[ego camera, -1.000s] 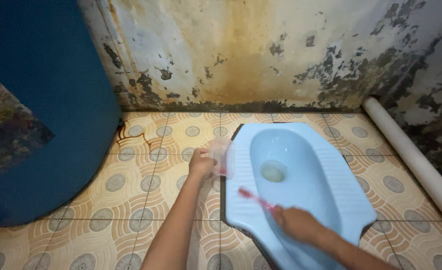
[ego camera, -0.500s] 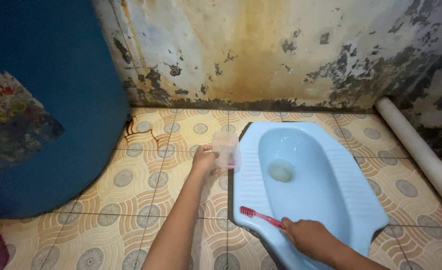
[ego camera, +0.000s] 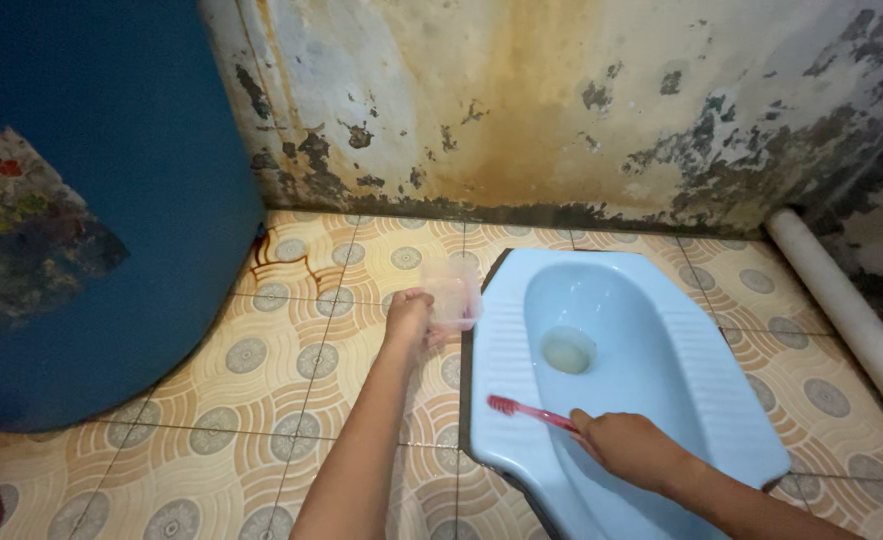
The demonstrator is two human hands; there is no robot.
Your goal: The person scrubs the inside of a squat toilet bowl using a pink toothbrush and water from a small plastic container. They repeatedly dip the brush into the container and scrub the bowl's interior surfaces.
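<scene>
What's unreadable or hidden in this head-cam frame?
- Clear cup, head view: blur and see-through walls leave its contents unclear.
- Toothbrush: handle end hidden inside the right hand.
- Left hand: fingertips hidden behind the cup.
- Blue drum: top and left side cut off by the frame edge; its faded sticker is too worn to make out.
- Squat toilet: near end cut off by the bottom edge and the right arm.

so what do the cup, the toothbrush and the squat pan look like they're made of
The small clear cup in the left hand looks like thin transparent plastic: the tiles show through it. The pink-red toothbrush in the right hand seems to be glossy translucent plastic. The pale blue squat toilet pan looks like glazed ceramic, smooth and shiny with moulded ribbed footrests, though moulded plastic can't be ruled out.
</scene>
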